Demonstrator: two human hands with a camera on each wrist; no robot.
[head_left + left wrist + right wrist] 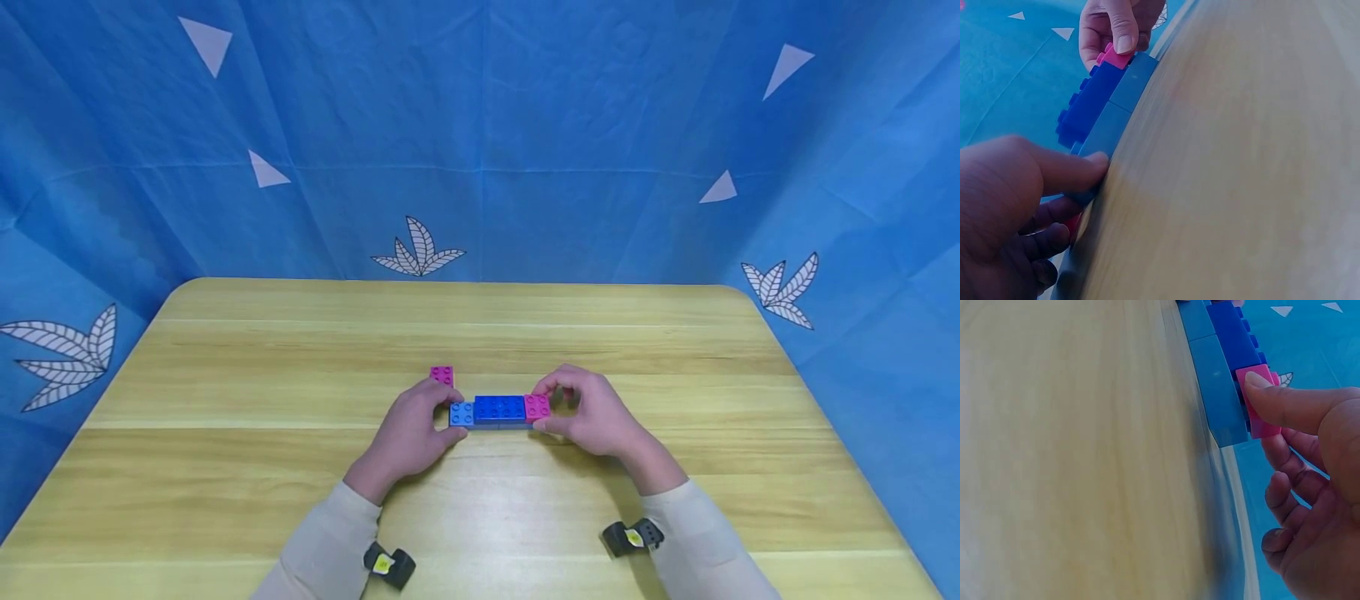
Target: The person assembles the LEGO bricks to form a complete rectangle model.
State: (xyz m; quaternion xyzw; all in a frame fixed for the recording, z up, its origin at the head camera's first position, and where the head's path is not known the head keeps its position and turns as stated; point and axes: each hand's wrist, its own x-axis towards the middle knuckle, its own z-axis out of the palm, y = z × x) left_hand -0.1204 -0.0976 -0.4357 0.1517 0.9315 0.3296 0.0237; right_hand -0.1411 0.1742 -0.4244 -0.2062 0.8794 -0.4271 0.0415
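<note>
Angling inward from the near side, the left hand [411, 428] grips the left end of a light blue row [1107, 128], while the right hand [596, 415] pinches a pink brick [537, 407] atop its right end. The row, two bricks end to end, lies mid-way across the bench [300, 367], long axis left to right, studs up, a dark blue brick [500, 408] on its middle. Just far of the left hand sits a second pink brick [442, 375], partly hidden.
</note>
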